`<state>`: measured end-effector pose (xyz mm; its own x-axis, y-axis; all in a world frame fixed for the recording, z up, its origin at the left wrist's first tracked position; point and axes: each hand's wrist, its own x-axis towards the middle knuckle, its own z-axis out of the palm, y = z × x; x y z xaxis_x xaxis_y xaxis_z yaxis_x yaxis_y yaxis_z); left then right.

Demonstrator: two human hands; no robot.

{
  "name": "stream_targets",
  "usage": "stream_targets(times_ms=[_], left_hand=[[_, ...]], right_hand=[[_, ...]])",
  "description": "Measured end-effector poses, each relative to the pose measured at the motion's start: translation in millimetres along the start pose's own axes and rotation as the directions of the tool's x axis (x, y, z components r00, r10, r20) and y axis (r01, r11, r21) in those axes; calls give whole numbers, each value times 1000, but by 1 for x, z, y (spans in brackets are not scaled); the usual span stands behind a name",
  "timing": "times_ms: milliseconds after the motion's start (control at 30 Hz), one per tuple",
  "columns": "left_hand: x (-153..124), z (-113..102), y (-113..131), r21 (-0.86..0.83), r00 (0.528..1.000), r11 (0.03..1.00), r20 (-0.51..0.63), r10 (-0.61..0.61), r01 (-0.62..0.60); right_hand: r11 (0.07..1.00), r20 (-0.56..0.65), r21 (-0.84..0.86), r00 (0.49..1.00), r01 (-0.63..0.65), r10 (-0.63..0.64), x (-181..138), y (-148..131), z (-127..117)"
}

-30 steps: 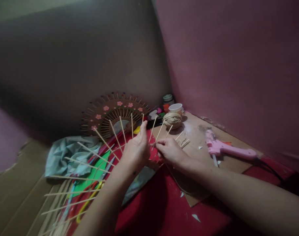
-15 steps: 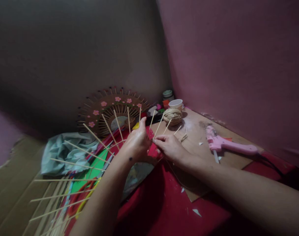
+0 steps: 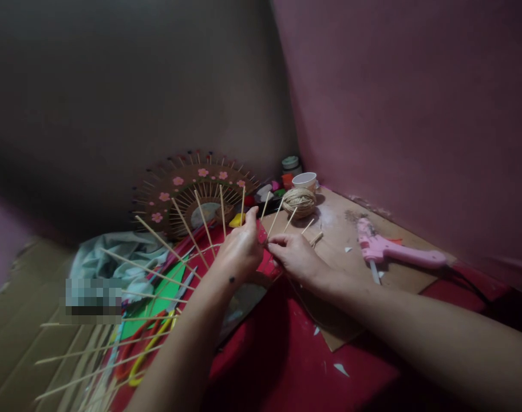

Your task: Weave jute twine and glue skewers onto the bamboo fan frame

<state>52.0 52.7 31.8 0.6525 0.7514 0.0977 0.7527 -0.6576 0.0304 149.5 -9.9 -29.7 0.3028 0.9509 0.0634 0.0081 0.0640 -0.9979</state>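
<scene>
A round frame of thin wooden sticks (image 3: 203, 220) fans out around my arms, with a round mirror-like centre (image 3: 244, 300) partly hidden under my left wrist. My left hand (image 3: 242, 246) is closed at the frame's far side, thumb pointing up and the other fingers mostly hidden. Close beside it, my right hand (image 3: 297, 260) pinches a thin strand of twine at the foot of a stick. A strand runs along the sticks left of my left hand. The ball of twine (image 3: 299, 203) lies just beyond my right hand.
A pink glue gun (image 3: 398, 252) lies on cardboard (image 3: 338, 229) at right, its cord trailing off. Scissors (image 3: 147, 349) and green sheet (image 3: 158, 306) lie left, near a pale cloth (image 3: 115, 257). Behind stand a flower-decorated stick frame (image 3: 170, 186) and white cup (image 3: 304, 181).
The stick frame has shifted slightly left, with its left-hand sticks reaching farther out, and more of the scissors shows. Both hands keep nearly the same place and grip.
</scene>
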Motion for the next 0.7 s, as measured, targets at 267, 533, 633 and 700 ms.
stream_targets(times_ms=[267, 533, 633, 700], left_hand=[[-1, -1, 5, 68, 999, 997, -2, -44, 44], [-3, 0, 3, 50, 999, 998, -27, -27, 28], [-2, 0, 2, 29, 999, 999, -27, -21, 22], [-2, 0, 1, 34, 999, 999, -33, -31, 32]], right_hand=[[991, -86, -125, 995, -55, 45, -6, -5, 0], [699, 41, -644, 926, 312, -376, -62, -26, -41], [403, 1, -863, 798, 305, -602, -88, -17, -88], [179, 1, -975, 813, 129, -582, -99, -3, -122]])
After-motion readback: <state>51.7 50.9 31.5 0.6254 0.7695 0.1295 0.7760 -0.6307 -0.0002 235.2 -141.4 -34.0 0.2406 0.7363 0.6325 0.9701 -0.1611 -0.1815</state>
